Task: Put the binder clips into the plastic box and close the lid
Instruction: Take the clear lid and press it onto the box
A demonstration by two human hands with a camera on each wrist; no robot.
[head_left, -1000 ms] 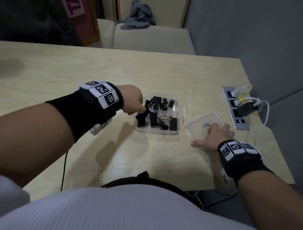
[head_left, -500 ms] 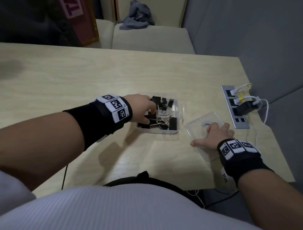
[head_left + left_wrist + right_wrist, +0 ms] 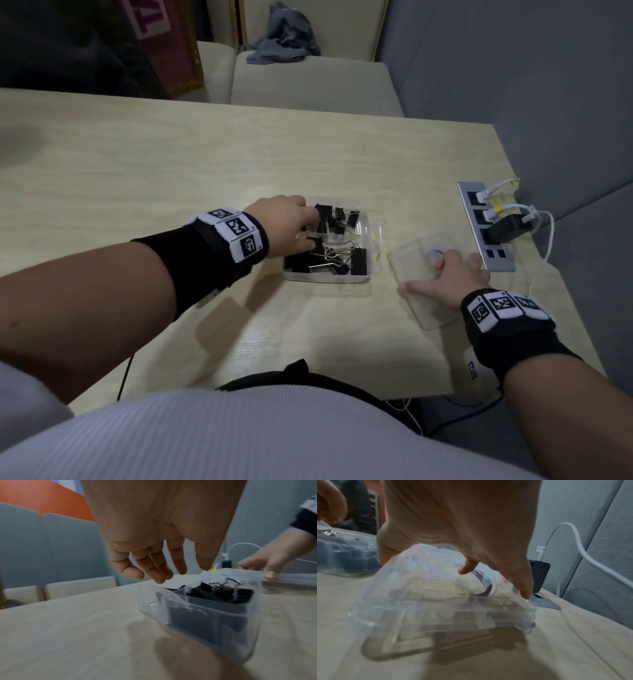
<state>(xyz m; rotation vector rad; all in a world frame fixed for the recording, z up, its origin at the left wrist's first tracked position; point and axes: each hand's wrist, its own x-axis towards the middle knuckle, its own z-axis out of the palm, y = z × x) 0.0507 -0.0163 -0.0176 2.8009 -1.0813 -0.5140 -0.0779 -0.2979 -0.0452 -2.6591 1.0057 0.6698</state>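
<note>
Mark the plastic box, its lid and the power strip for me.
plastic box (image 3: 329, 278): head view, on its near clear wall.
lid (image 3: 407, 257): head view, on the bare clear panel left of the right hand.
power strip (image 3: 500, 264): head view, on the grey near end.

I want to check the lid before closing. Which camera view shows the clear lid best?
The right wrist view: the lid fills the frame, gripped by the right hand. The head view shows the lid small, partly under that hand. The left wrist view shows only its edge, far right.
</note>
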